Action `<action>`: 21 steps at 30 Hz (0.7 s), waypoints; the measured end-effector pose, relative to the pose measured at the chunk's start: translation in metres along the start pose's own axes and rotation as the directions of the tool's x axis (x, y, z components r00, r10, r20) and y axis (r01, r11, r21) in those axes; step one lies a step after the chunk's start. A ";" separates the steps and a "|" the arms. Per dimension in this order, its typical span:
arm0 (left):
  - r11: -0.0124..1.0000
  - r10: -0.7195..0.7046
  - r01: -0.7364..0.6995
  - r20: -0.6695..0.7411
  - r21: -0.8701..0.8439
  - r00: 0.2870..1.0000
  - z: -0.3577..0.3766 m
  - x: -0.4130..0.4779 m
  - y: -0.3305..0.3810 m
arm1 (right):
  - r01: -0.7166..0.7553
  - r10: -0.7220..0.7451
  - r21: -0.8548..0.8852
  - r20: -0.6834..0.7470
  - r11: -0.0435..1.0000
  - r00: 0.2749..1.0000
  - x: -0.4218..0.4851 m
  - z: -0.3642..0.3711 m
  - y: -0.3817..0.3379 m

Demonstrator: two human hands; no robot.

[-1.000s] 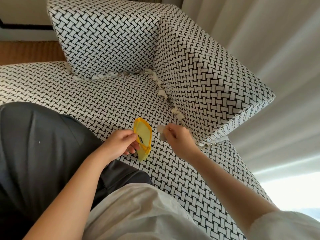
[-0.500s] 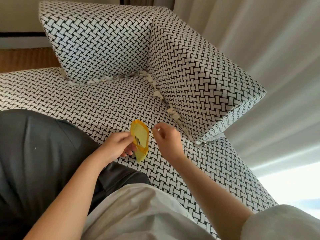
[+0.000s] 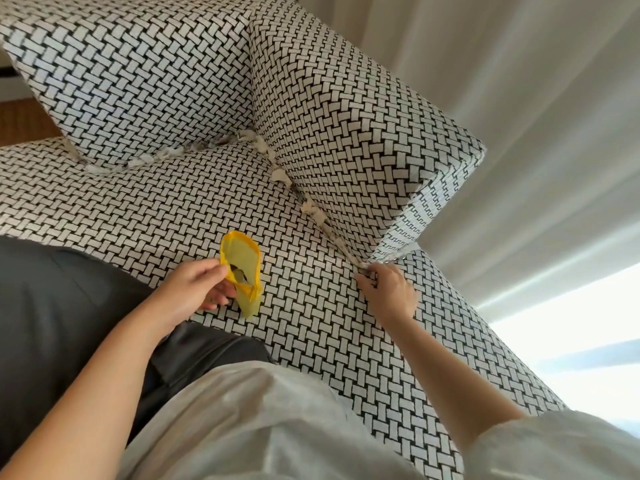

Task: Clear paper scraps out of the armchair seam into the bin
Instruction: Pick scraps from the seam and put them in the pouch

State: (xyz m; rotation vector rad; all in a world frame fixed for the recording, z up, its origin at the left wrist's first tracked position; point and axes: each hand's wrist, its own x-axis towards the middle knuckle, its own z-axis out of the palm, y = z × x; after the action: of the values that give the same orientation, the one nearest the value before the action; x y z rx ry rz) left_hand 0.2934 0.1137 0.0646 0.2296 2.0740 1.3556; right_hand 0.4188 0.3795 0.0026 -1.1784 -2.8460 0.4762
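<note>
On the seat cushion (image 3: 166, 209), near its front edge, the left hand (image 3: 194, 289) pinches the rim of a small yellow bin (image 3: 242, 258), whose mouth is tipped up and toward the armrest (image 3: 346, 133). Paper scraps (image 3: 311, 209) are wedged along the seam where cushion meets armrest, and more lie in the seam under the backrest (image 3: 138, 81). That side seam runs diagonally from the back corner down to the armrest's front end, where the right hand (image 3: 388, 289) has its curled fingertips (image 3: 363, 275) at the lowest scrap; I cannot tell whether they grasp it. The right hand is by far the nearer to the scraps. The bin lies to its left, apart from it, so a picked scrap would likely travel sideways across the cushion.
</note>
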 end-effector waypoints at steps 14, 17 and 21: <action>1.000 0.004 -0.004 0.010 0.025 1.000 -0.001 -0.003 0.003 | 0.240 -0.214 0.141 -0.174 0.961 0.961 0.004 0.016 -0.004; 0.999 0.005 -0.007 0.031 0.049 1.000 0.000 -0.005 0.004 | 0.336 -0.287 0.466 -0.176 0.819 0.942 -0.017 0.013 -0.037; 0.998 -0.001 -0.002 0.052 0.065 0.999 0.001 -0.005 0.004 | 0.328 -0.317 0.736 -0.162 0.591 0.934 -0.037 -0.004 -0.099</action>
State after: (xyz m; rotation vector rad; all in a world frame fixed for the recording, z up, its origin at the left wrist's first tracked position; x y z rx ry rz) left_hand 0.2971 0.1141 0.0698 0.2901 2.0766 1.2709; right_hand 0.3783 0.2886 0.0381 -0.4692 -2.2888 1.4234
